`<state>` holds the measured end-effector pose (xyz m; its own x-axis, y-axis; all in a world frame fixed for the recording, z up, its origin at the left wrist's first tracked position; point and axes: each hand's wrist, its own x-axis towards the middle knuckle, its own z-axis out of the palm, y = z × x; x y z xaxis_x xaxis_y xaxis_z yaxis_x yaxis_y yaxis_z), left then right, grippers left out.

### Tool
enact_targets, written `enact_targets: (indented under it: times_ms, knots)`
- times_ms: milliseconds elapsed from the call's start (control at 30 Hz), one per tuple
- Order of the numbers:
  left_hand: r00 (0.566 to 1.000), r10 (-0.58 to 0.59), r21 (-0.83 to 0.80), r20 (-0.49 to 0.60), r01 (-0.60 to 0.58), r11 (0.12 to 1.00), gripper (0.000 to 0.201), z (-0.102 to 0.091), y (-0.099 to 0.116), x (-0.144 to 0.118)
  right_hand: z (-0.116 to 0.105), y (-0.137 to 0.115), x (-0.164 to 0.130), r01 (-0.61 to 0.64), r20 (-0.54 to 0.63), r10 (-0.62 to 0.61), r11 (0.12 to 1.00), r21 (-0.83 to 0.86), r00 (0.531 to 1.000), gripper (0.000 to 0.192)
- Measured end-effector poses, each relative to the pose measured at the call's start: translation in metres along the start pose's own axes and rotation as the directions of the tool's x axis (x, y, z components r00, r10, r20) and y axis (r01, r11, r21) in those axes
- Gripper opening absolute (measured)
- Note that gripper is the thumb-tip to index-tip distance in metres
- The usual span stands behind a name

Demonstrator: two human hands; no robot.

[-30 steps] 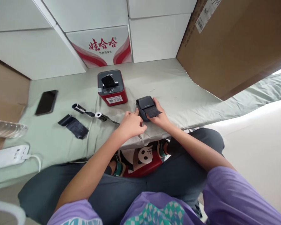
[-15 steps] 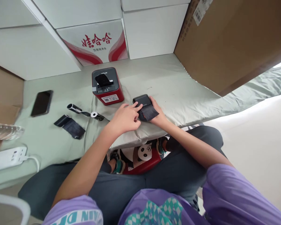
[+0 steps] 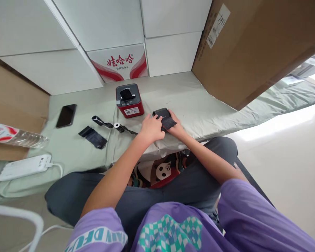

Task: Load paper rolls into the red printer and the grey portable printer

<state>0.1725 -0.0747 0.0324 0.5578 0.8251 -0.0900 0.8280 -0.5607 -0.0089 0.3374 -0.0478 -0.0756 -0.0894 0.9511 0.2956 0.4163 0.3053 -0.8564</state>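
Observation:
A small black printer (image 3: 161, 112) lies near the front edge of the cloth-covered table (image 3: 196, 105), with a strip of black paper (image 3: 169, 123) coming out of it. My left hand (image 3: 151, 127) rests on the printer's left side, fingers on its top. My right hand (image 3: 177, 127) holds the printer's right side and touches the black strip. A red and dark printer (image 3: 129, 100) stands just behind, to the left.
Two black paper rolls (image 3: 97, 119) (image 3: 120, 127) and a loose black sheet (image 3: 92, 137) lie left of my hands. A phone (image 3: 65, 115), a water bottle (image 3: 13, 136) and a white power strip (image 3: 25, 167) are further left. White boxes and a large cardboard box (image 3: 252, 49) line the back.
My left hand moved from the table beside the small printer onto it. My right hand stayed on the printer. The camera pulled back and tilted, so everything looks smaller.

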Motion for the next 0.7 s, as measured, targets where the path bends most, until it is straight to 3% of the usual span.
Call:
enact_targets:
  times_ms: [200, 333, 433, 500, 600, 700]
  knots:
    - [0.997, -0.035, 0.095, -0.068, 0.041, 0.995, 0.044, 0.006, 0.017, 0.002, 0.001, 0.000, -0.003, -0.010, -0.012, 0.009, 1.000, -0.009, 1.000, 0.095]
    - [0.998, 0.026, 0.048, -0.054, -0.023, 0.999, 0.040, 0.008, 0.007, -0.011, 0.003, -0.005, -0.009, -0.002, -0.058, -0.005, 0.995, -0.104, 0.998, 0.103]
    - [0.988, 0.107, -0.012, -0.107, -0.109, 0.994, 0.033, 0.010, -0.013, -0.034, 0.007, -0.012, -0.016, 0.013, -0.049, -0.024, 0.977, -0.211, 0.999, 0.122]
    - [0.970, 0.100, -0.049, -0.221, -0.113, 0.992, 0.030, 0.011, -0.034, -0.051, 0.010, -0.016, -0.019, -0.017, -0.042, 0.006, 0.966, -0.257, 0.999, 0.128]
    - [0.917, -0.022, -0.118, -0.398, -0.027, 0.993, 0.027, 0.009, -0.072, -0.070, 0.015, -0.021, -0.007, -0.079, -0.112, 0.049, 0.957, -0.280, 0.992, 0.123]
    - [0.859, -0.226, -0.219, -0.459, 0.137, 0.966, 0.023, 0.004, -0.111, -0.074, 0.022, -0.020, 0.029, -0.127, -0.247, 0.055, 0.951, -0.283, 0.967, 0.120]
